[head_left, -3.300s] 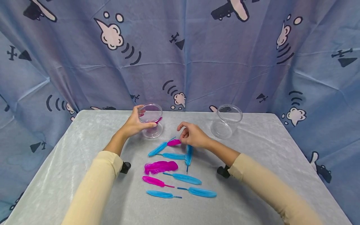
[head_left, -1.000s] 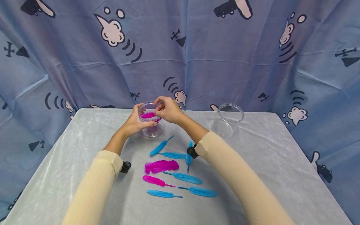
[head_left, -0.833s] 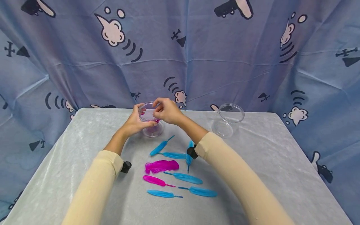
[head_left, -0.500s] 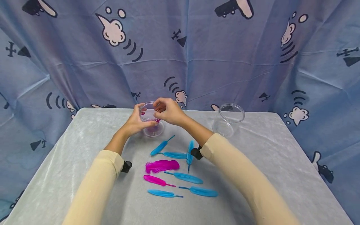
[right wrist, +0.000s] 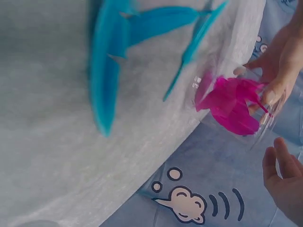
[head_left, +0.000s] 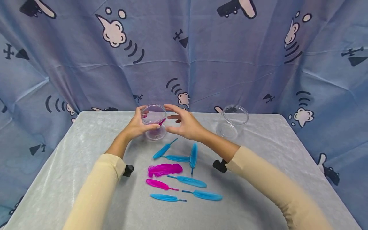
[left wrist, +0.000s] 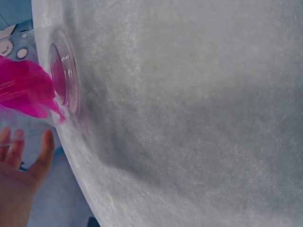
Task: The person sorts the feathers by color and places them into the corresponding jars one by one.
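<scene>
Six blue feathers, two loose magenta feathers, two clear jars and two hands shared one table.

Left wrist view: clear cup cut off. Right wrist view: blue feather blurred.

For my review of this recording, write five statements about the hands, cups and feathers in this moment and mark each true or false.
1. The left hand holds a clear cup. True.
2. The right hand pinches a feather. False: its fingers are spread near the held cup, with nothing visible in them.
3. Pink plumage shows inside the held cup. True.
4. The other cup is full of blue feathers. False: no feathers show in it; the blue ones lie on the table.
5. Two loose pink feathers lie on the table. True.
</scene>
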A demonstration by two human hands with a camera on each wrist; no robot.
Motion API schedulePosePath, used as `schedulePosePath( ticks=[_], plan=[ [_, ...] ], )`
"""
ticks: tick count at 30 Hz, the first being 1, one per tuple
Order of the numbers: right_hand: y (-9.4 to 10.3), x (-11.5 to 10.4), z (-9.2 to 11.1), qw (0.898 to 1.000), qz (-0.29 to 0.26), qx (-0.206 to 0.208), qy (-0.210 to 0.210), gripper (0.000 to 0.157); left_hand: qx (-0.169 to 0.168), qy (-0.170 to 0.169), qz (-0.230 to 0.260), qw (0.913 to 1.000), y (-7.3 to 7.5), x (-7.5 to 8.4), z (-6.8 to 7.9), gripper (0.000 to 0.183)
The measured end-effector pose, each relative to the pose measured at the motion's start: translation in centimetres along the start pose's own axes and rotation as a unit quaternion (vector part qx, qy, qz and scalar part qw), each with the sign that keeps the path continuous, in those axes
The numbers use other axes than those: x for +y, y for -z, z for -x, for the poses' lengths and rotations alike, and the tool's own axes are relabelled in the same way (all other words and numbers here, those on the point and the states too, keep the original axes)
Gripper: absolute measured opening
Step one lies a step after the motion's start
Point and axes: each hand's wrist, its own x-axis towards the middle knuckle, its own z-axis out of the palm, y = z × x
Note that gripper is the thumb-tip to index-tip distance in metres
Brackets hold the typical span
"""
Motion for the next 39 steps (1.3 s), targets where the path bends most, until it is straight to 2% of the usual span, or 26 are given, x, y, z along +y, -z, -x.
schedulePosePath(
  ticks=[10,14,16,18,20,23,31,39],
  plan=[
    [-0.3,0.9,3.4,0.999,-0.025,-0.038,0.013,0.07,0.006,0.002,-0.012,0.9999,0.0,0.0,-0.1,0.106],
    [-0.4,0.0,4.7,0.997,-0.037,-0.062,0.0,0.067,-0.006,0.011,-0.006,0.9999,0.1,2.3,1.2,0.102],
    [-0.4,-0.9,5.3,0.996,-0.037,-0.076,-0.013,0.066,-0.01,0.014,-0.003,0.9999,0.1,2.7,1.4,0.102],
    [-0.3,-1.8,5.9,0.995,-0.038,-0.09,-0.024,0.065,-0.006,0.015,-0.011,0.9998,0.1,2.3,1.2,0.102],
    [-0.4,-1.8,6.3,0.993,-0.04,-0.103,-0.03,0.064,-0.002,0.013,-0.018,0.9998,0.0,1.2,0.6,0.105],
    [-0.8,-1.0,6.9,0.991,-0.052,-0.117,-0.038,0.063,0.004,0.012,-0.027,0.9996,-0.1,0.3,0.1,0.107],
    [-2.9,3.3,8.2,0.988,-0.045,-0.14,-0.054,0.059,0.004,0.018,-0.029,0.9994,0.0,0.6,0.3,0.106],
    [-3.7,4.7,9.1,0.984,-0.005,-0.167,-0.066,0.057,0.006,0.022,-0.032,0.9992,0.0,0.6,0.4,0.107]
  ],
)
